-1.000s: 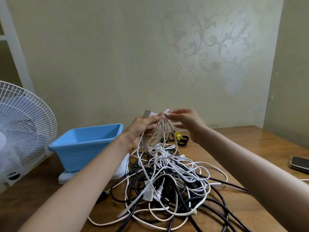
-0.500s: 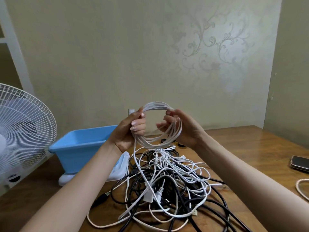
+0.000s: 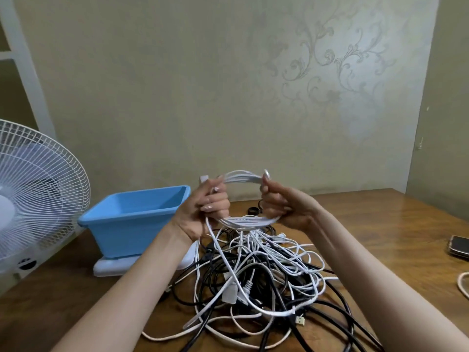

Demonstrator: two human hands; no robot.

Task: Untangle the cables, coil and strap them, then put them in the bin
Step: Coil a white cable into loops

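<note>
At mid-frame, just above the table [image 3: 368,237], your left hand [image 3: 210,207] curls its fingers round the left side of the white coil [image 3: 243,221]. Your right hand [image 3: 281,207] grips the opposite side the same way, so the loops lie bunched and stretched between them instead of springing apart. You hold the coil lifted clear of the pile, which lets the free tail [image 3: 220,252] run down from under your left hand into the tangle of cables [image 3: 256,270] below. That tail looks caught in the tangle, so I judge the coiling unfinished and the strapping not begun. Just behind the coil, small black rings [image 3: 252,210], likely the straps, lie on the table within reach. Left of centre, the blue bin [image 3: 137,214] stands open beside the tangle; no cable shows inside. A white fan [image 3: 33,194] fills the left edge, and a phone [image 3: 459,246] lies at the right edge.
</note>
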